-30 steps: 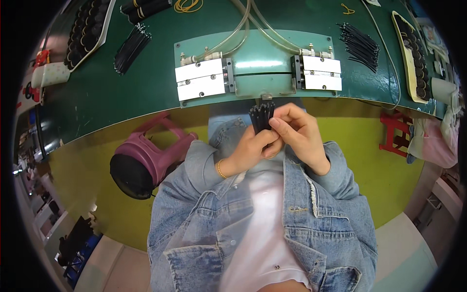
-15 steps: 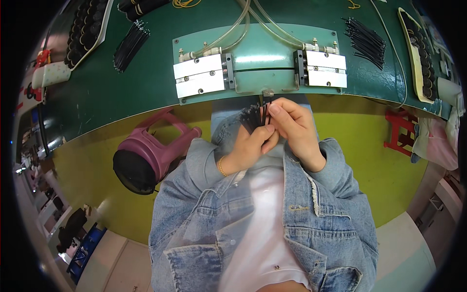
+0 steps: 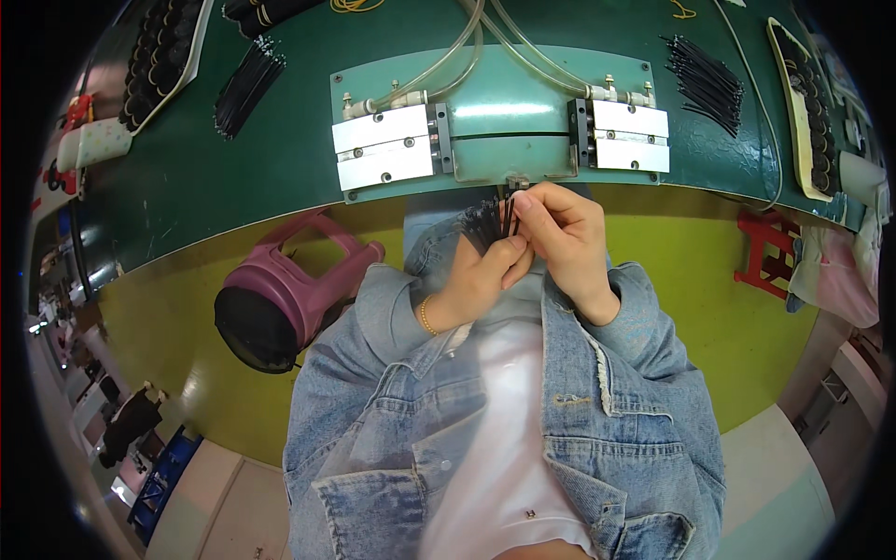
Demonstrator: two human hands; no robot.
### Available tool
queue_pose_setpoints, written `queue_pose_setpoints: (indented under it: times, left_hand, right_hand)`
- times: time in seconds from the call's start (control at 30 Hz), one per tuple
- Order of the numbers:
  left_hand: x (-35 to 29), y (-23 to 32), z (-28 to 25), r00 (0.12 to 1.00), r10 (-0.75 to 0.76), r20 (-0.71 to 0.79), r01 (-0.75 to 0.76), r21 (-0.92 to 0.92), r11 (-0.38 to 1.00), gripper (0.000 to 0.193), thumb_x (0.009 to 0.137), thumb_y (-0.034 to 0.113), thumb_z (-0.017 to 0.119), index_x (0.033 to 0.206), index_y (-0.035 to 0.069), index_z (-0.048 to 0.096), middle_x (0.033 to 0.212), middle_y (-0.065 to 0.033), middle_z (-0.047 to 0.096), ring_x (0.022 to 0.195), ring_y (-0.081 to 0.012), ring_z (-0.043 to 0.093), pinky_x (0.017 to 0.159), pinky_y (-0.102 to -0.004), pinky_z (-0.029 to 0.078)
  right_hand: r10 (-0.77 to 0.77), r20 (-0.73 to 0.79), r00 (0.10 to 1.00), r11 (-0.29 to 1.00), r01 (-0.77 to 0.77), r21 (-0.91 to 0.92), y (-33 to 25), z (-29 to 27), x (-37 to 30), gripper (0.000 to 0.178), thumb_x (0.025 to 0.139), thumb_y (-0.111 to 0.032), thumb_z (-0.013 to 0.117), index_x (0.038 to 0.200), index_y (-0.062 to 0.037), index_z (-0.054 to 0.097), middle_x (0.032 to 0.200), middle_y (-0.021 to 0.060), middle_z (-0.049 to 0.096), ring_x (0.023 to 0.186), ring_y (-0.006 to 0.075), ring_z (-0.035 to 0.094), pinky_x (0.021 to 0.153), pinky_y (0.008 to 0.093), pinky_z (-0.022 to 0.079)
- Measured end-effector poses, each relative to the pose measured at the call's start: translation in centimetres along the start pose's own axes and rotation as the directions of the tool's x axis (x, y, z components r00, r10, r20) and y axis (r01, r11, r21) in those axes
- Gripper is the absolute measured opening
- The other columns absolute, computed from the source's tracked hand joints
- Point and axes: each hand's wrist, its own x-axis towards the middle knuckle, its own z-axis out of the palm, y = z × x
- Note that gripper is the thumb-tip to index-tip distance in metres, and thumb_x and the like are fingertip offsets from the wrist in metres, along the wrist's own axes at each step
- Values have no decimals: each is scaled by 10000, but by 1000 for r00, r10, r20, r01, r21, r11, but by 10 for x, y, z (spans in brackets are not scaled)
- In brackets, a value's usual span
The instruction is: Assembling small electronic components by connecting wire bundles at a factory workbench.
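Note:
My left hand (image 3: 481,280) is closed around a fanned bundle of short black cords (image 3: 482,224), their pale-tipped ends pointing up toward the bench. Beside it, my right hand (image 3: 571,247) pinches a single black cord between thumb and forefinger. That cord's upper end is at a small translucent piece (image 3: 516,181) on the front edge of a green fixture plate (image 3: 509,154); whether it sits inside the piece cannot be made out. A silver block (image 3: 385,154) with air fittings is mounted on the plate's left, and another silver block (image 3: 631,135) on its right.
Black cord piles lie on the green bench at left (image 3: 248,89) and right (image 3: 707,86). Clear air hoses (image 3: 439,70) rise behind the fixture. Trays of black coils stand at the left (image 3: 166,61) and right (image 3: 803,112). A purple stool (image 3: 289,280) is below the bench, left.
My right hand has shifted slightly up toward the translucent piece, its fingertips still pinching a cord. My left hand keeps nearly the same place with the bundle.

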Motion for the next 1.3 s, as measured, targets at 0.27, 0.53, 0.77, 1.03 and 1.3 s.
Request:
queue_pose_setpoints:
  times: [0.27, 0.53, 0.77, 1.03, 1.3]
  left_hand:
    - [2, 0, -1, 1000, -10, 12, 10, -12, 1000, 117, 821, 131, 376, 733, 57, 395, 462, 15, 354, 400, -56, 296, 396, -211, 228]
    - [1, -4, -3, 1000, -9, 17, 10, -10, 1000, 117, 820, 133, 378, 745, 45, 401, 464, 11, 353, 399, -61, 295, 396, -214, 228]
    - [2, -1, -2, 1000, -15, 21, 15, -21, 1000, 117, 818, 133, 382, 760, 36, 410, 464, 7, 352, 397, -64, 293, 395, -216, 230]
    - [2, -2, -2, 999, -15, 29, 16, -19, 1000, 117, 819, 124, 377, 771, 23, 412, 463, 2, 350, 394, -70, 290, 393, -219, 231]
    - [1, -1, -2, 999, -35, 26, 36, -34, 999, 109, 816, 104, 363, 775, 15, 410, 461, -6, 347, 389, -77, 290, 390, -221, 235]
  right_hand:
    - [-39, -2, 999, 998, 39, -41, 5, -3, 2, 193, 861, -117, 510, 750, 36, 552, 611, 22, 552, 442, 50, 494, 374, 172, 360]
    - [5, 7, 1000, 1000, -5, -8, 2, -3, 1, 195, 860, -121, 512, 741, 26, 558, 611, 6, 545, 492, 21, 462, 417, 160, 345]
    - [13, 13, 1000, 1000, -14, 7, 6, -5, 3, 197, 858, -132, 517, 736, 16, 564, 575, -19, 508, 479, 8, 408, 407, 155, 293]
    - [19, -2, 1000, 999, -19, 29, 5, -3, 3, 207, 858, -141, 518, 721, 6, 565, 545, -39, 472, 471, -2, 353, 406, 158, 249]
    - [19, 15, 1000, 999, -19, 28, 6, -5, 3, 213, 859, -150, 518, 726, 8, 570, 538, -40, 467, 469, 0, 351, 405, 159, 248]
